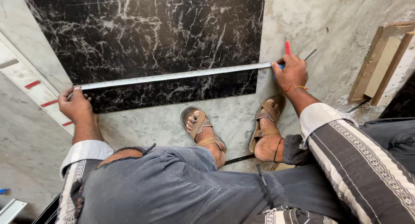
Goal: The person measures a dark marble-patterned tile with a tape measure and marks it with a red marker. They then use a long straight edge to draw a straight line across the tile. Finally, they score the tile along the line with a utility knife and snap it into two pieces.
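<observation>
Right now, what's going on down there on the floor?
A person is crouching over a black marble-patterned slab with white veins lying on a grey stone floor. A long metal measuring tape is stretched across the slab near its lower edge. The left hand pins one end at the slab's left side. The right hand holds the other end just past the slab's right edge, along with a red-tipped marking tool. Both sandalled feet rest on the floor below the slab.

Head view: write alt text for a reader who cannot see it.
A measuring tape is stretched across a black marble slab, pinned by the left hand at one end and the right hand at the other. The person crouches in sandals on the grey floor.
</observation>
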### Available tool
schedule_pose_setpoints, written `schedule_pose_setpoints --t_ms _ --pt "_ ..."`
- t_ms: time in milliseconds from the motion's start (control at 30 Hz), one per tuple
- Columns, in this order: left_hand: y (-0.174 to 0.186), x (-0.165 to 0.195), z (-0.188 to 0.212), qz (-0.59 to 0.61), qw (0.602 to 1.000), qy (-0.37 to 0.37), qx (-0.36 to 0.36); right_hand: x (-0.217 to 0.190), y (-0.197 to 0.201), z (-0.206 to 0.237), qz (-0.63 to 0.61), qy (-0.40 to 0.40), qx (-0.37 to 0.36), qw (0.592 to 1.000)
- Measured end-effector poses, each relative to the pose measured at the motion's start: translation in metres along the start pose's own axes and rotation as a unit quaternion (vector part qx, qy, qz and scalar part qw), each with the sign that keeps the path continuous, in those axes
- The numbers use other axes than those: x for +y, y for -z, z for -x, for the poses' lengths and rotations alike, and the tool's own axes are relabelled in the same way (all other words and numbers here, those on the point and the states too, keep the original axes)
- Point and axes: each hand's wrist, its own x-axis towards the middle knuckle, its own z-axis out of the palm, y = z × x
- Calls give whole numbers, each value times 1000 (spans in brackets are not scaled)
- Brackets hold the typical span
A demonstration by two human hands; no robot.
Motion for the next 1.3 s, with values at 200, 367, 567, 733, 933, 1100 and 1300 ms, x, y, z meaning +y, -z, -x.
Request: schedule_pose_setpoints --t_ms 200,367,567,733,933,1100,1300 --pt "2 -19 2 7 1000 0 3 8 -3 11 12 -23 -10 1000" --pt "5 -25 4 1 1000 -9 3 8 -4 15 -3 -19 -8 1000" --pt "2 -16 3 34 999 28 5 0 15 3 4 89 -145 985" --pt "5 7 -2 145 983 115 1 -32 35 -7 -214 115 -407 881" --pt "-12 57 12 384 909 52 -155 -71 45 11 -284 46 -480 829" --pt "-111 86 80 116 889 36 -441 -69 23 46 -395 14 -457 797" --pt "-192 69 160 -189 765 -35 -615 -39 -15 85 -471 -86 -321 817"
